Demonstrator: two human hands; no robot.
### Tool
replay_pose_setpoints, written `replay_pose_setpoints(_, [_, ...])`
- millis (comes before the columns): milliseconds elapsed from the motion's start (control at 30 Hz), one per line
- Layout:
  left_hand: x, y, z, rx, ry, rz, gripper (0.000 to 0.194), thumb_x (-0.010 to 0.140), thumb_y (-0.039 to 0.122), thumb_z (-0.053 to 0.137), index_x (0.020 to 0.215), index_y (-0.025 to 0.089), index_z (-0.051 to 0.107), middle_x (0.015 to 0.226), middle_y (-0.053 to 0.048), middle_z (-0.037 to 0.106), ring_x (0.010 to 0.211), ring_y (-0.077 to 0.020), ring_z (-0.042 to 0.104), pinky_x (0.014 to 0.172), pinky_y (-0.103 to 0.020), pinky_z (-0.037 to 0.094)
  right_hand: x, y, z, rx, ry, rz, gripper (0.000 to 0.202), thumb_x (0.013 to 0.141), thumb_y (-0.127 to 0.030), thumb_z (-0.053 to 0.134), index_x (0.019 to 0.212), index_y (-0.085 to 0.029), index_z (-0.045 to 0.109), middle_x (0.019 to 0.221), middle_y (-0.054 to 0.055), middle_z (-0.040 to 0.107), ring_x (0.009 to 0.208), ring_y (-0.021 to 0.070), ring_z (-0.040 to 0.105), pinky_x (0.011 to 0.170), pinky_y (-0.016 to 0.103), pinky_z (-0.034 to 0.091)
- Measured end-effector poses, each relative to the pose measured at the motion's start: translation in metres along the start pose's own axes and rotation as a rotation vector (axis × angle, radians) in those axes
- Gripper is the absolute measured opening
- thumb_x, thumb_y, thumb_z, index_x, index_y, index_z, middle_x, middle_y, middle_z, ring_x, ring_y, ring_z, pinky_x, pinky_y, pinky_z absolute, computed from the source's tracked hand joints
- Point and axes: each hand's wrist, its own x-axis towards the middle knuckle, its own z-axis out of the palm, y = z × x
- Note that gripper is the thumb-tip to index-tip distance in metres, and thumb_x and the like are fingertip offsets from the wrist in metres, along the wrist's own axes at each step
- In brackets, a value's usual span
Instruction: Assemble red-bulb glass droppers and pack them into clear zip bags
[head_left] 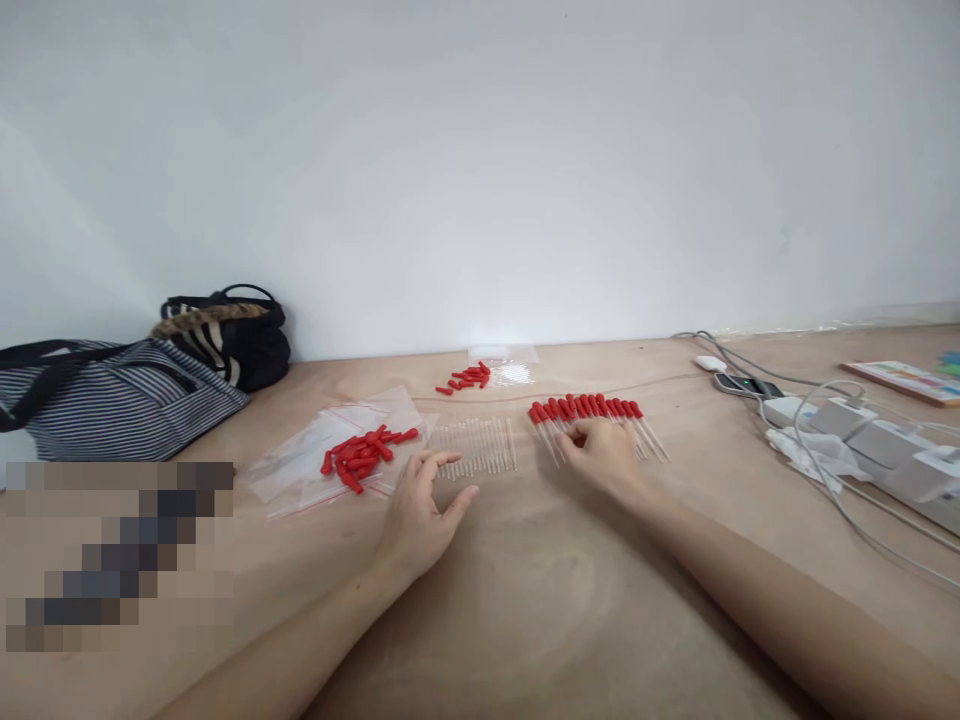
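Observation:
My right hand [604,452] is over a row of droppers [651,438] with red rubber bulbs and thin clear tubes. Its thumb and fingers pinch together at one dropper's tube, and the palm hides part of the row. On the left, my left hand [424,515] holds nothing, thumb and fingers apart, beside a row of bare glass tubes [480,447]. Loose red rubber bulbs [364,455] lie piled on clear plastic bags [292,470] left of that hand.
Further back are more red bulbs [469,377] and a clear bag of tubes [510,370]. A striped bag [135,400] and a black bag [255,345] stand at left. A power strip [892,450] with chargers and cables occupies the right, near a colourful board [900,380].

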Motion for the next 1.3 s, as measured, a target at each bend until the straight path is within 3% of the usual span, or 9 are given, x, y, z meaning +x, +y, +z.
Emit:
replay_pose_setpoints(100, [0.003, -0.002, -0.001, 0.06, -0.002, 0.044, 0.024, 0.076, 0.028, 0.055, 0.098, 0.021, 0.053, 0.097, -0.005, 0.051, 0.086, -0.0209, 0.052, 0.076, -0.035, 0.043, 0.019, -0.002, 0.007, -0.116, -0.056, 0.174, 0.028, 0.076, -0.031, 0.045, 0.057, -0.018, 0.061, 0.063, 0.004, 0.065, 0.064, 0.0173, 0.055, 0.081, 0.037, 0.024])
replay_pose_setpoints(233, [0.008, -0.003, -0.004, 0.148, 0.046, 0.095, 0.016, 0.075, 0.027, 0.055, 0.089, 0.021, 0.057, 0.095, -0.005, 0.051, 0.092, -0.0228, 0.05, 0.082, -0.037, 0.04, 0.03, -0.005, 0.016, -0.224, -0.124, 0.226, 0.03, 0.077, -0.031, 0.042, 0.063, -0.016, 0.063, 0.069, 0.008, 0.066, 0.07, 0.0206, 0.058, 0.079, 0.038, 0.025])
replay_pose_setpoints(433, [0.027, -0.032, -0.031, 0.412, 0.025, -0.021, 0.021, 0.071, 0.032, 0.059, 0.086, 0.02, 0.063, 0.09, -0.006, 0.055, 0.084, -0.0248, 0.051, 0.079, -0.038, 0.039, 0.03, -0.003, 0.017, -0.321, -0.175, 0.188, 0.031, 0.077, -0.034, 0.041, 0.066, -0.014, 0.062, 0.07, 0.01, 0.065, 0.071, 0.0227, 0.058, 0.077, 0.04, 0.023])
replay_pose_setpoints(600, [0.038, -0.053, -0.051, 0.573, -0.071, -0.155, 0.018, 0.072, 0.034, 0.056, 0.083, 0.022, 0.065, 0.089, -0.007, 0.058, 0.086, -0.0268, 0.051, 0.073, -0.037, 0.038, 0.025, -0.011, 0.017, -0.322, -0.106, 0.053, 0.029, 0.078, -0.033, 0.041, 0.075, -0.014, 0.062, 0.078, 0.01, 0.065, 0.079, 0.0233, 0.057, 0.077, 0.038, 0.024])
replay_pose_setpoints(700, [0.04, -0.053, -0.055, 0.675, -0.094, -0.094, 0.02, 0.075, 0.035, 0.053, 0.086, 0.024, 0.065, 0.094, -0.007, 0.058, 0.09, -0.0275, 0.049, 0.071, -0.037, 0.035, 0.024, -0.025, 0.022, -0.299, -0.13, -0.055, 0.026, 0.078, -0.03, 0.042, 0.076, -0.015, 0.062, 0.082, 0.01, 0.065, 0.082, 0.0226, 0.057, 0.077, 0.037, 0.024])
replay_pose_setpoints(867, [0.042, -0.057, -0.058, 0.836, -0.172, 0.087, 0.025, 0.082, 0.027, 0.043, 0.092, 0.027, 0.066, 0.096, -0.007, 0.059, 0.09, -0.0248, 0.049, 0.07, -0.035, 0.031, 0.031, -0.049, 0.028, -0.275, -0.301, 0.028, 0.03, 0.077, -0.037, 0.044, 0.077, -0.014, 0.064, 0.084, 0.012, 0.065, 0.084, 0.0238, 0.058, 0.079, 0.037, 0.027])
replay_pose_setpoints(1033, [0.042, -0.062, -0.056, 0.904, -0.25, 0.113, 0.032, 0.081, 0.015, 0.039, 0.096, 0.027, 0.065, 0.094, -0.007, 0.06, 0.086, -0.0247, 0.05, 0.068, -0.035, 0.03, 0.042, -0.061, 0.031, -0.252, -0.381, 0.089, 0.031, 0.073, -0.038, 0.05, 0.087, -0.013, 0.064, 0.093, 0.015, 0.064, 0.086, 0.0252, 0.058, 0.077, 0.036, 0.032])
replay_pose_setpoints(1300, [0.043, -0.064, -0.054, 0.873, -0.248, 0.138, 0.023, 0.082, 0.016, 0.04, 0.088, 0.021, 0.062, 0.099, -0.009, 0.06, 0.089, -0.0267, 0.05, 0.07, -0.036, 0.034, 0.056, -0.064, 0.038, -0.217, -0.489, 0.131, 0.019, 0.066, -0.024, 0.056, 0.08, -0.016, 0.066, 0.089, 0.012, 0.066, 0.084, 0.0245, 0.06, 0.074, 0.035, 0.037])
